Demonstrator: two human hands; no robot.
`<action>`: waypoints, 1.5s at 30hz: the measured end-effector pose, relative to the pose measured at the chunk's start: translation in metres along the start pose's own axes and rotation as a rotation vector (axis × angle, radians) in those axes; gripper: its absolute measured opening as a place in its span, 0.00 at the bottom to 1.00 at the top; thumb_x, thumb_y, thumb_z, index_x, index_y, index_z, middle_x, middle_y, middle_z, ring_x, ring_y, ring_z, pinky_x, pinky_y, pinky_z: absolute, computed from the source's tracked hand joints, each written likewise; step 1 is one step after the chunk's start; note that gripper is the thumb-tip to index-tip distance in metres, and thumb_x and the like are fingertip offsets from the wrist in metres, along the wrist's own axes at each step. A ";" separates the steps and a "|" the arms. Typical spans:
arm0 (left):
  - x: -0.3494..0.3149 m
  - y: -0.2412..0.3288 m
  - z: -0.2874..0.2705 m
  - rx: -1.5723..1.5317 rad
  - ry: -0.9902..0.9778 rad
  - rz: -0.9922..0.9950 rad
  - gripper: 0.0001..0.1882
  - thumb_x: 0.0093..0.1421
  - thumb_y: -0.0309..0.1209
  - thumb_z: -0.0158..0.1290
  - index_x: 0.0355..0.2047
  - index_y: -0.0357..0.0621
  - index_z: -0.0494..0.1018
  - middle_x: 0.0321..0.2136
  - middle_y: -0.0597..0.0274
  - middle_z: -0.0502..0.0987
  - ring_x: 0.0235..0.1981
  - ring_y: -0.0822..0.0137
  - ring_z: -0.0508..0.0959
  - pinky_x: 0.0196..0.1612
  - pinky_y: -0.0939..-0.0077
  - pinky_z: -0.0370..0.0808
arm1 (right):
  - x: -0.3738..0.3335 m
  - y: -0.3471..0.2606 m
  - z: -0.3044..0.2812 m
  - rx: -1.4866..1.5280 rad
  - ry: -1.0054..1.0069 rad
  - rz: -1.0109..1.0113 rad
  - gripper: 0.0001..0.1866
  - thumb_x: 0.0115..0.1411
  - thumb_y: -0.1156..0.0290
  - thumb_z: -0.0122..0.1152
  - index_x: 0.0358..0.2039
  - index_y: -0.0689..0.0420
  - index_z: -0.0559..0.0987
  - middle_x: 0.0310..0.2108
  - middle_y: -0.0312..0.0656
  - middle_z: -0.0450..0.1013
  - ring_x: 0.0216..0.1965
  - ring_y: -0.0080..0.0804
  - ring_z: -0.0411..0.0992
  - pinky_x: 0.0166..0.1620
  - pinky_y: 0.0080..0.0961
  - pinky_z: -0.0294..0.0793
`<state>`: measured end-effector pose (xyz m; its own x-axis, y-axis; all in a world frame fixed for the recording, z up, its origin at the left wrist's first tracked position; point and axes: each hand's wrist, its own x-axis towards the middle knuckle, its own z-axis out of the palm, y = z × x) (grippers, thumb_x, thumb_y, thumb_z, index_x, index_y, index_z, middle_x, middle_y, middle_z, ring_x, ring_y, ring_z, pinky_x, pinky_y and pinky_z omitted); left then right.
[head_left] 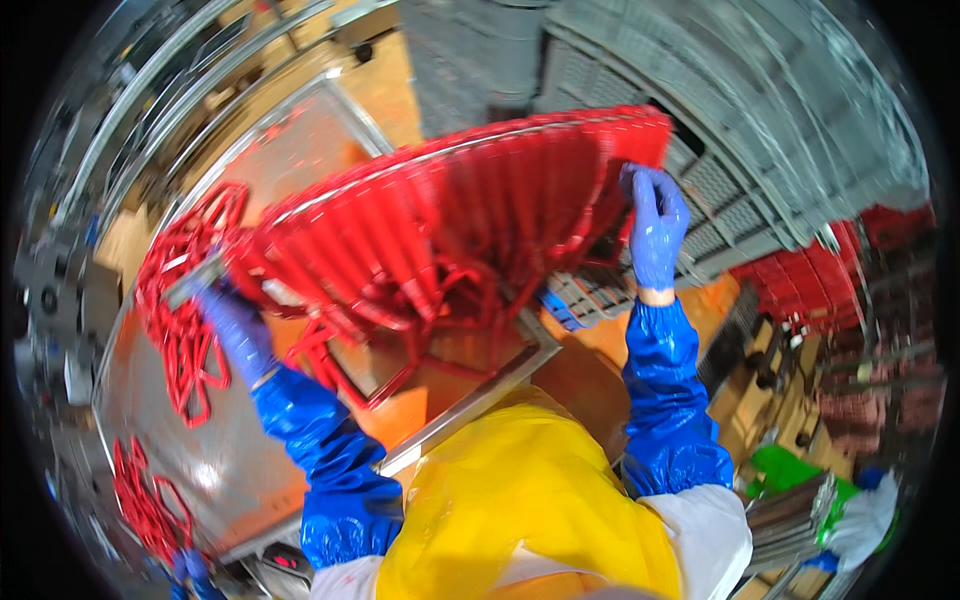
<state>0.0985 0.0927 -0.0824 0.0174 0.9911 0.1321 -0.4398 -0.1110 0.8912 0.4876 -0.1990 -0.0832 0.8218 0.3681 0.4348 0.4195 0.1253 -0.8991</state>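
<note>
A long row of thin red sausages stretches across in front of me, hanging in loops from a pale stick that shows as a line along the upper edge. My left hand, in a purple glove, is closed at the left end of the row, by a short grey metal piece. My right hand, gloved alike, has its fingers curled at the right end. Motion blurs the row, and its exact hold points are partly hidden. More linked red sausages lie on the steel table beside my left hand.
Grey plastic crates stand beyond my right hand, with red crates farther right. At the lower left, another person's blue-gloved hand is near a red sausage bunch. The table's raised metal edge runs in front of me.
</note>
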 end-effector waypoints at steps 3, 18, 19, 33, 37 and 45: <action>0.010 0.017 0.032 -0.257 -0.050 -0.137 0.33 0.66 0.51 0.41 0.63 0.40 0.57 0.59 0.52 0.65 0.60 0.57 0.64 0.65 0.58 0.55 | 0.046 0.050 -0.045 -0.017 0.156 -0.007 0.12 0.63 0.71 0.56 0.43 0.64 0.77 0.39 0.39 0.76 0.41 0.23 0.72 0.47 0.21 0.71; 0.191 0.116 -0.251 1.102 -0.090 0.803 0.24 0.50 0.41 0.62 0.39 0.31 0.77 0.52 0.40 0.69 0.53 0.51 0.70 0.56 0.60 0.67 | 0.125 0.069 0.054 1.110 0.303 0.422 0.21 0.65 0.53 0.48 0.43 0.61 0.69 0.38 0.51 0.71 0.39 0.45 0.72 0.43 0.44 0.75; 0.200 0.130 -0.268 0.976 -0.103 0.670 0.26 0.50 0.40 0.62 0.45 0.32 0.73 0.52 0.43 0.70 0.51 0.53 0.72 0.54 0.62 0.69 | 0.110 0.065 0.077 1.123 0.404 0.440 0.16 0.63 0.57 0.51 0.36 0.59 0.70 0.31 0.44 0.70 0.32 0.40 0.70 0.37 0.39 0.74; 0.185 0.195 -0.216 0.765 -0.353 0.428 0.41 0.46 0.38 0.63 0.59 0.35 0.61 0.48 0.51 0.73 0.47 0.58 0.75 0.53 0.63 0.72 | -0.118 0.108 -0.013 1.339 0.592 0.702 0.18 0.67 0.55 0.46 0.26 0.53 0.68 0.18 0.36 0.66 0.23 0.34 0.67 0.34 0.41 0.71; 0.185 0.181 -0.171 0.818 -0.581 0.568 0.50 0.41 0.44 0.70 0.60 0.34 0.58 0.46 0.54 0.74 0.47 0.60 0.74 0.55 0.65 0.69 | -0.130 0.142 -0.046 1.111 0.666 0.577 0.17 0.67 0.56 0.47 0.24 0.52 0.67 0.16 0.34 0.63 0.19 0.31 0.64 0.28 0.38 0.69; 0.123 0.169 -0.084 0.934 -0.759 0.841 0.45 0.47 0.57 0.62 0.54 0.31 0.66 0.46 0.56 0.74 0.49 0.58 0.72 0.59 0.59 0.62 | -0.129 0.071 -0.154 1.238 0.937 0.607 0.15 0.65 0.58 0.49 0.23 0.49 0.67 0.14 0.32 0.62 0.16 0.29 0.64 0.26 0.31 0.71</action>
<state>-0.0489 0.2016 0.0479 0.6428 0.3693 0.6711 0.1642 -0.9222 0.3503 0.4703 -0.3795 -0.1952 0.8634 0.0473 -0.5022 -0.1881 0.9540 -0.2336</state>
